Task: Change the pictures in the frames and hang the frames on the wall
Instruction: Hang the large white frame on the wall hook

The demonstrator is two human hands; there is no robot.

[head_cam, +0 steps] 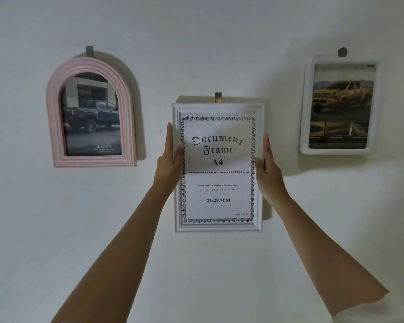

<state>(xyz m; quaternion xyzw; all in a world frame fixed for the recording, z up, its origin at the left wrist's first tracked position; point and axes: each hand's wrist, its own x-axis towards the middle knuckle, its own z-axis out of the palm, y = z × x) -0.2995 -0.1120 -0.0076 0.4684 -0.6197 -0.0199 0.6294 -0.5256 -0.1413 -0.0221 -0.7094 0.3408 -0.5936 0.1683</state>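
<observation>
A white rectangular frame [218,226] with a "Document Frame A4" sheet sits against the wall under a brass hook [218,98]. My left hand [170,157] grips its left edge, thumb on the front. My right hand [267,164] grips its right edge the same way. To the left hangs a pink arched frame [56,127] with a dark pickup picture, on a grey hook [89,51]. At the right hangs a white rounded frame [304,127] showing a yellow pickup, under a round grey hook [342,52].
The wall [196,43] is plain white. Bare wall lies below the frames and between them. Both my forearms reach up from the bottom of the view.
</observation>
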